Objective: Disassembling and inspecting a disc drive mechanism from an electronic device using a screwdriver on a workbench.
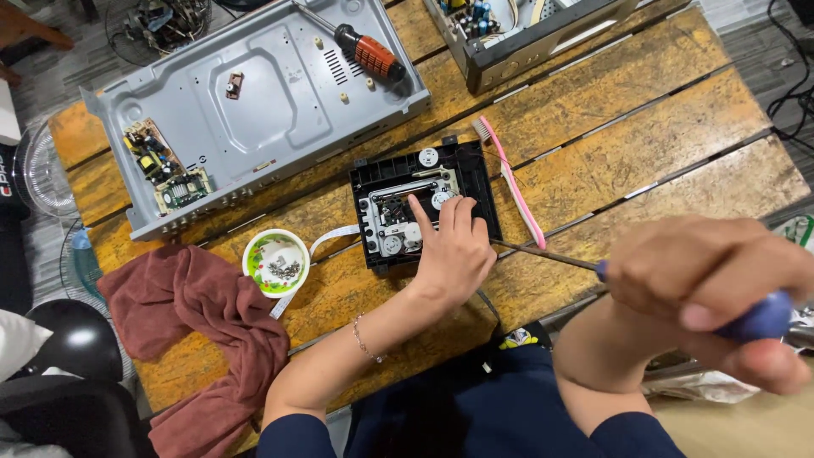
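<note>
On the slatted wooden table [644, 127], in the head view, a black disc-drive mechanism [424, 208] is set near the middle, just below a grey metal chassis [254, 102] on which two small circuit boards are seen; the left hand [454, 250] is laid flat on the mechanism's right part, fingers [420, 212] extended and pressed on its top, nothing being clasped; the right hand [712, 293] is raised close to the camera and clenched round the blue handle of a screwdriver [763, 318], whose thin shaft is pointed toward the mechanism's right edge, the tip being hidden behind the left hand; a pink toothbrush [509, 178] is laid just beside the mechanism, a small green-rimmed bowl [275, 263] of screws near its left, a white ribbon cable running between them; a brown cloth [203, 322] is draped at the table's left edge; a red-handled screwdriver [369, 51] is rested on the chassis; a second open casing [526, 34] is placed at the top; the step in hand is judged to be the working of a screw on the steadied mechanism; a firm hold-down and a tip seated squarely are called for next.
</note>
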